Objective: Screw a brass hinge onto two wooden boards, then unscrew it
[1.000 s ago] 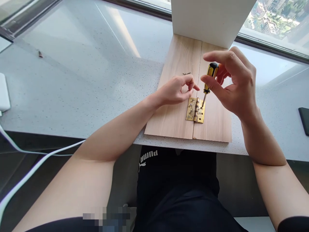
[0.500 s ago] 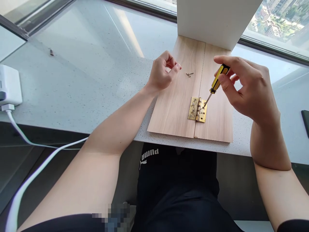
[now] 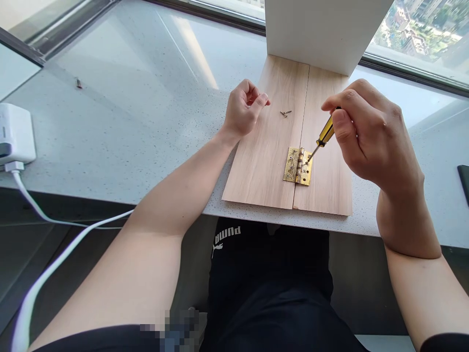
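Note:
My right hand (image 3: 377,132) is closed around the yellow and black handle of a screwdriver (image 3: 326,131). The screwdriver leans, its tip down at the right leaf of a brass hinge (image 3: 298,166); whether it sits in a screw head is too small to tell. Dark specks mark the hinge, which lies across the seam between two light wood boards (image 3: 264,166). Over the left board's edge, my left hand (image 3: 245,107) is loosely curled, thumb against the fingers, and nothing shows in it. Close to it, several small screws (image 3: 285,114) lie on the left board.
A white panel (image 3: 311,34) stands upright on the boards' far end. On the speckled white counter (image 3: 146,137), a small screw-like piece (image 3: 78,83) lies far left. A white adapter (image 3: 16,132) with a thick cable (image 3: 54,266) is at left. A dark object (image 3: 464,181) lies at right.
My right hand has turned, its fingers wrapping further over the screwdriver's handle. The tip stays at the hinge's right leaf. My left hand has barely moved; the view shifts slightly.

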Motion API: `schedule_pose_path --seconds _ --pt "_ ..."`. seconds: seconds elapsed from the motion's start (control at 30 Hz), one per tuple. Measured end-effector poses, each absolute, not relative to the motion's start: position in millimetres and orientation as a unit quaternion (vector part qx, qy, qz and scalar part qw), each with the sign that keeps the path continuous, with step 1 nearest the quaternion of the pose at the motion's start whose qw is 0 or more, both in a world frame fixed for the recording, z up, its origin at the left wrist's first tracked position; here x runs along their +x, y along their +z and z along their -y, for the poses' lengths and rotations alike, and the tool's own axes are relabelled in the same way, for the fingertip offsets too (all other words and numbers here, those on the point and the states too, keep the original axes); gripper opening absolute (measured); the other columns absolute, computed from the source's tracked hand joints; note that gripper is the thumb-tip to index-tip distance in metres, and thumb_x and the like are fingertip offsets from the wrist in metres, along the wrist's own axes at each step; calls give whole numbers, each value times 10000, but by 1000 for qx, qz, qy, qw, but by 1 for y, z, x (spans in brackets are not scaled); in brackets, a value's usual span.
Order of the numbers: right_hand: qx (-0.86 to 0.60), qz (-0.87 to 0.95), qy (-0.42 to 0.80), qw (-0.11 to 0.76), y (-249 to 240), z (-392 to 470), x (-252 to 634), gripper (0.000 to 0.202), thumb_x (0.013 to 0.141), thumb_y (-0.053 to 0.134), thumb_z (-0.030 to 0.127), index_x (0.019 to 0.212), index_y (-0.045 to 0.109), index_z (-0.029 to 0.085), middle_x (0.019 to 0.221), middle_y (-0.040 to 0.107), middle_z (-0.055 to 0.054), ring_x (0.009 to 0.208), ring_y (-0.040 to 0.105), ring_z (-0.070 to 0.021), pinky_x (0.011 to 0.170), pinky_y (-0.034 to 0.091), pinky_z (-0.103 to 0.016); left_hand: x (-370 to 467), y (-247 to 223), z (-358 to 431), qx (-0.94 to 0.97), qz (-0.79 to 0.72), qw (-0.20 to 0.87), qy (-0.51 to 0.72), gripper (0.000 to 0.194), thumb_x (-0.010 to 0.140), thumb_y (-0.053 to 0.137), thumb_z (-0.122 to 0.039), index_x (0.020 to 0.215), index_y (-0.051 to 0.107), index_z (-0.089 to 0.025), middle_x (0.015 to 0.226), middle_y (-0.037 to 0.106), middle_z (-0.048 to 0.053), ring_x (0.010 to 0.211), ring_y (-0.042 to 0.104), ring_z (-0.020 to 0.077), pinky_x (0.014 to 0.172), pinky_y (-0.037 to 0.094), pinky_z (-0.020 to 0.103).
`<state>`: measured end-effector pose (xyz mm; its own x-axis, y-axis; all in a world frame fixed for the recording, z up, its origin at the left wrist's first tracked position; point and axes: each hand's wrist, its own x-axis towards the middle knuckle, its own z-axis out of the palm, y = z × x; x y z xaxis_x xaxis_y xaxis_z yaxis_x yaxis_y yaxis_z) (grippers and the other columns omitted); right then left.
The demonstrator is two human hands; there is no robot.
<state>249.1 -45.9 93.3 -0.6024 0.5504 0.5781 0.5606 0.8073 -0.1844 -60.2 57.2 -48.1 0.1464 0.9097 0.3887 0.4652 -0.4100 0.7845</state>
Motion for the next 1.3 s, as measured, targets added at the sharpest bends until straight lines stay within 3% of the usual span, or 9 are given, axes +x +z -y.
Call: schedule_pose_path --seconds 0.13,0.27,0.37,0.47,0.6,0.9,1.0,1.17,1.3 --pt "-267 909 27 320 97 44 250 388 1258 469 397 1449 772 250 1251 843 -137 896 762 -251 830 643 -439 -57 -47 -56 690 -492 256 466 642 1203 615 -772 888 337 -286 727 351 -23 1081 635 204 892 469 433" --pt "-239 908 53 341 95 39 250 355 1235 567 324 1501 789 249 1184 888 -90 875 776 -226 839 644 -410 -59 -50 -59 729 -477 249 424 640 1242 599 -739 898 342 -264 752 353 -38 1081 569 156 959 459 403" --pt "-272 887 32 372 88 35 250 285 1218 656 513 1261 837 297 990 860 -51 752 721 -217 762 620 -408 -59 -54 -61 710 -481 250 450 595 1226 667 -691 909 393 -269 748 432 -41 1094 627 157 942 502 393" --pt "-324 859 -6 395 79 30 249 512 1165 639 759 942 731 308 708 675 -10 623 594 -208 648 549 -399 -57 -58 -62 662 -487 249 513 510 1143 778 -634 903 485 -292 773 583 -12 1076 758 226 847 568 426" --pt "-341 859 -42 379 74 28 248 597 1186 521 805 859 601 312 631 522 6 601 508 -209 612 487 -382 -57 -63 -64 642 -489 241 539 417 1085 790 -615 912 552 -320 798 664 22 1066 839 308 813 620 474" --pt "-283 910 84 292 92 46 250 431 1281 375 548 1426 692 295 1221 849 -102 852 760 -251 853 647 -450 -60 -65 -66 648 -491 251 526 508 1112 789 -676 908 524 -293 788 643 -8 1097 804 228 840 607 418" --pt "-276 910 98 294 92 44 252 419 1271 477 560 1541 696 327 1182 883 -71 895 817 -248 869 661 -415 -60 -67 -66 646 -485 251 533 503 1113 779 -669 899 514 -298 802 654 0 1085 810 240 834 608 428" --pt "-322 877 46 353 81 35 251 432 1205 611 702 1211 806 316 834 798 -19 694 728 -225 749 611 -392 -58 -66 -65 643 -482 243 543 413 1090 785 -610 911 553 -319 813 684 23 1060 848 298 828 644 462" --pt "-345 857 7 382 73 27 249 550 1202 553 755 931 713 304 646 637 0 615 608 -216 672 563 -388 -56 -59 -60 649 -490 239 531 349 1094 793 -599 968 611 -329 794 685 24 1052 851 302 819 656 454"
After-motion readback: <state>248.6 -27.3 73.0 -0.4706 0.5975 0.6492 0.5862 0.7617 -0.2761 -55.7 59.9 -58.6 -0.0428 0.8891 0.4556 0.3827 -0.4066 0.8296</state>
